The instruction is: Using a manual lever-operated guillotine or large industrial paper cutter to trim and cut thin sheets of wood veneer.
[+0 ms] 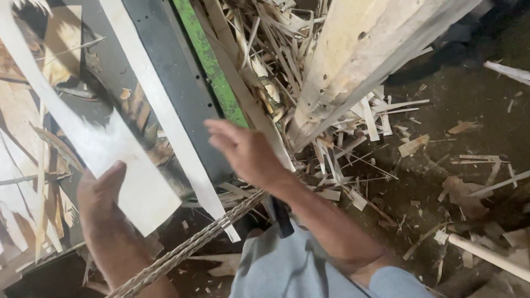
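My left hand (pixel 102 198) grips the near end of a pale, thin wood veneer sheet (pixel 118 160) with a torn edge; the sheet runs up and to the left over a dark machine bed. My right hand (pixel 245 152) hovers empty with fingers spread, just above a long narrow veneer strip (pixel 165 110) lying along a black metal rail (pixel 176 83) with a green band (pixel 212 66) beside it. It touches nothing that I can make out.
A thick pale wooden post (pixel 353 55) leans at upper right above a heap of veneer scraps (pixel 276 49). A twisted rope (pixel 187 248) crosses below my hands. Splinters and offcuts litter the dark floor (pixel 469 110) on the right. More veneer sheets (pixel 22 138) lie at left.
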